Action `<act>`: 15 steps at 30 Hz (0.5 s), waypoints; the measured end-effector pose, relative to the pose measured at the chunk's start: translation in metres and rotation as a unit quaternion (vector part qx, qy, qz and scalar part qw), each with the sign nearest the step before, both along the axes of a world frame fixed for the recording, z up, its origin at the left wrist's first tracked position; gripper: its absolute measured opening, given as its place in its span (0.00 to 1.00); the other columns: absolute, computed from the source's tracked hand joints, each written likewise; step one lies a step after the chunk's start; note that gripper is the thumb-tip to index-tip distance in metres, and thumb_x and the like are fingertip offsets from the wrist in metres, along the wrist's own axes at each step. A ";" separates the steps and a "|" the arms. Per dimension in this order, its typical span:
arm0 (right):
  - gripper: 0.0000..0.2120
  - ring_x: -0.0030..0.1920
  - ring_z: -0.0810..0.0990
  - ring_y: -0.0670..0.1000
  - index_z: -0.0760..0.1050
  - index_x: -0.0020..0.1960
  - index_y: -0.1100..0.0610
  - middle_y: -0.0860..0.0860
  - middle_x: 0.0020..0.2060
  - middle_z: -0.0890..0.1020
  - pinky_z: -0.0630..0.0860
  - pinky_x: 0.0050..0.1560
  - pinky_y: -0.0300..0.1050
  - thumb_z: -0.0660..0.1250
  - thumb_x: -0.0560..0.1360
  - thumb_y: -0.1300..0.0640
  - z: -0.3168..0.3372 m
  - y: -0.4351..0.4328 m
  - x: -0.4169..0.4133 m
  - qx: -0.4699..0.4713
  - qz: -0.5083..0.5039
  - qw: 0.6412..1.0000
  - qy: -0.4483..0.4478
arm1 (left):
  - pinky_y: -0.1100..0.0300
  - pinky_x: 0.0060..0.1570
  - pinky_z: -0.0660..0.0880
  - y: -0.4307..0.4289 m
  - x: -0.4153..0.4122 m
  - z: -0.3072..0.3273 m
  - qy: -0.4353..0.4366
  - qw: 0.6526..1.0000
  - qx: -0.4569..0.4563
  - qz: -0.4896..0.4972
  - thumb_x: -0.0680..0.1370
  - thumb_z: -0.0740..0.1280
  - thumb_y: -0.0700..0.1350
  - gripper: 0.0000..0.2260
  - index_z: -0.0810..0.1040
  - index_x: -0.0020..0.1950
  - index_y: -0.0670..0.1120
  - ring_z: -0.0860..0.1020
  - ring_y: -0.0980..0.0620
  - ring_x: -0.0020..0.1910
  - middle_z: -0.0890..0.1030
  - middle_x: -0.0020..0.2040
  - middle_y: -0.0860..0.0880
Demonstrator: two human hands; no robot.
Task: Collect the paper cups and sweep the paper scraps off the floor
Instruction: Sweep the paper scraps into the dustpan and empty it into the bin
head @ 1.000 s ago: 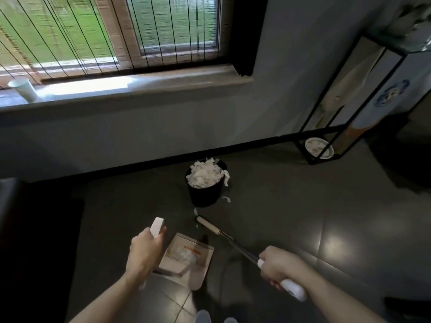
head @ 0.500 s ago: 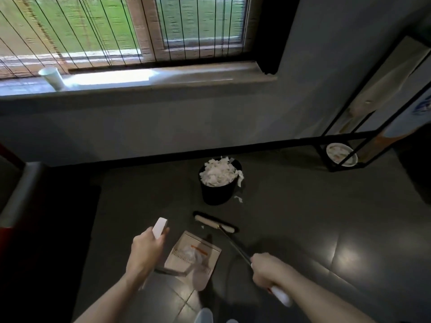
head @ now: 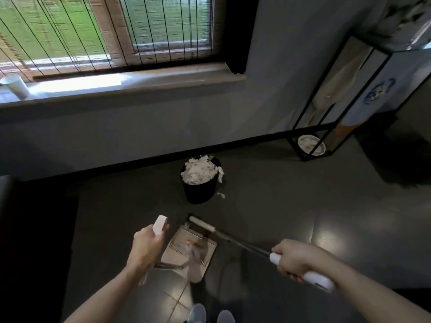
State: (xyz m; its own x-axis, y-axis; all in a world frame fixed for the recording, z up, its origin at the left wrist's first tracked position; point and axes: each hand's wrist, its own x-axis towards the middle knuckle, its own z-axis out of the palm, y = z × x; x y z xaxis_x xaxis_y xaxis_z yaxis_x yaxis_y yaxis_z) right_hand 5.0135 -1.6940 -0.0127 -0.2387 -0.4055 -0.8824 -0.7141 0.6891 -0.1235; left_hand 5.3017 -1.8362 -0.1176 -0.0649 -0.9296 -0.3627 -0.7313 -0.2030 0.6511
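Paper scraps (head: 221,195) lie beside the bin (head: 198,192). Your left hand (head: 145,243) grips the dustpan (head: 179,241), your right hand (head: 293,257) the broom (head: 202,224). Keep the pan's lip flat and sweep gently.

bin (head: 200,187) behind dustpan (head: 190,254) | broom head (head: 202,224) at dustpan's far edge

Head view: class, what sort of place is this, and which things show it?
Likely an indoor room, perhaps an office corner: a window above a sill, a dark tiled floor, and a bin heaped with scraps.
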 end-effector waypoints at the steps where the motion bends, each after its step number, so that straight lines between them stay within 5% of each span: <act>1: 0.11 0.20 0.68 0.45 0.75 0.52 0.57 0.50 0.25 0.71 0.65 0.23 0.34 0.57 0.74 0.64 -0.004 0.003 -0.005 -0.010 -0.024 1.000 0.010 | 0.57 0.29 0.66 0.000 -0.006 0.001 0.003 1.000 -0.003 -0.001 0.79 0.63 0.54 0.16 0.78 0.40 0.42 0.72 0.49 0.30 0.77 0.32 0.46; 5: 0.06 0.27 0.73 0.48 0.73 0.46 0.57 0.52 0.30 0.75 0.67 0.26 0.35 0.57 0.75 0.63 -0.029 0.003 -0.019 -0.047 -0.079 0.994 0.050 | 0.59 0.25 0.67 -0.003 -0.033 0.002 -0.009 1.000 -0.015 -0.010 0.78 0.62 0.55 0.15 0.77 0.43 0.44 0.76 0.51 0.30 0.79 0.34 0.46; 9: 0.14 0.51 0.81 0.51 0.75 0.58 0.57 0.53 0.54 0.81 0.66 0.30 0.35 0.59 0.75 0.63 -0.058 -0.011 -0.024 -0.034 -0.027 0.990 0.135 | 0.69 0.19 0.63 -0.003 -0.054 -0.002 -0.028 0.999 -0.011 -0.037 0.79 0.63 0.54 0.13 0.76 0.44 0.46 0.76 0.54 0.28 0.78 0.34 0.48; 13: 0.10 0.50 0.81 0.51 0.77 0.52 0.61 0.54 0.52 0.81 0.71 0.36 0.35 0.58 0.75 0.64 -0.094 -0.040 -0.045 -0.031 -0.045 0.991 0.124 | 0.69 0.19 0.65 -0.006 -0.067 -0.012 -0.008 0.999 0.008 -0.042 0.78 0.64 0.54 0.12 0.75 0.45 0.46 0.77 0.54 0.27 0.79 0.35 0.47; 15: 0.13 0.51 0.82 0.53 0.77 0.57 0.62 0.56 0.53 0.82 0.73 0.39 0.38 0.59 0.76 0.63 -0.109 -0.053 -0.056 -0.035 -0.036 0.992 0.118 | 0.67 0.21 0.65 -0.014 -0.074 -0.016 -0.015 0.999 0.002 -0.043 0.79 0.63 0.54 0.11 0.75 0.45 0.47 0.76 0.54 0.27 0.79 0.35 0.48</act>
